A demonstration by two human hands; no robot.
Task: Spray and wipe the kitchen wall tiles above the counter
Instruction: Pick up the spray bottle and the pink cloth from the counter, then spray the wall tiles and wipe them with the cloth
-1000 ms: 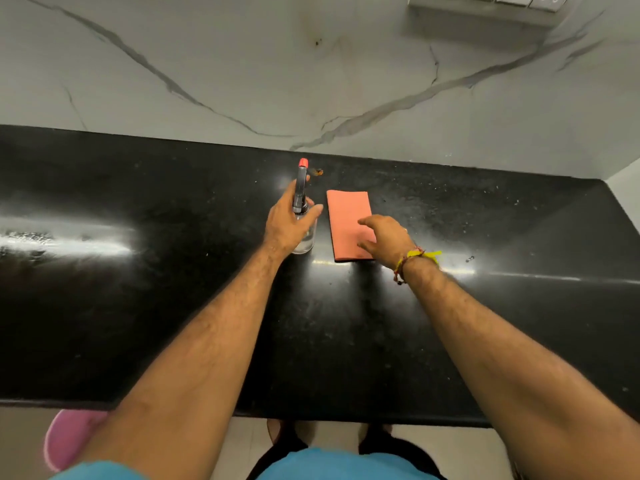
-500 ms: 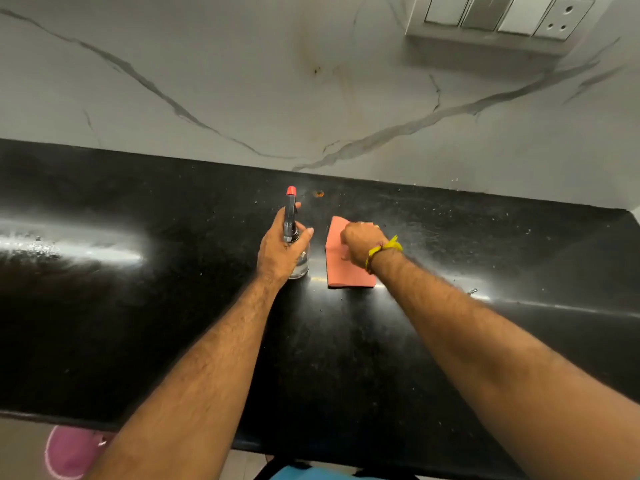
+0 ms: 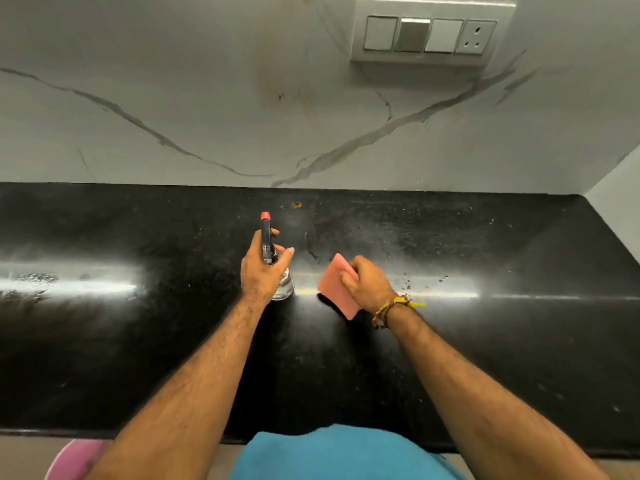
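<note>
My left grip (image 3: 266,271) is wrapping the clear spray bottle with the red-tipped black nozzle (image 3: 268,251) over the black table (image 3: 138,341); just right, my right grip (image 3: 367,285) is pinching the pink folded cloth (image 3: 334,285), tilted.

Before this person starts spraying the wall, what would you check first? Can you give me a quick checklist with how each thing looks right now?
1. Spray bottle gripped by the left hand: ok.
2. Nozzle pointing toward the wall: ok, though the bottle is low, over the counter.
3. Cloth held by the right hand: ok.
4. Liquid in the bottle: cannot tell.
5. Switch panel clear of the spray: not ok, it sits on the wall just right of the brownish stain.
</note>
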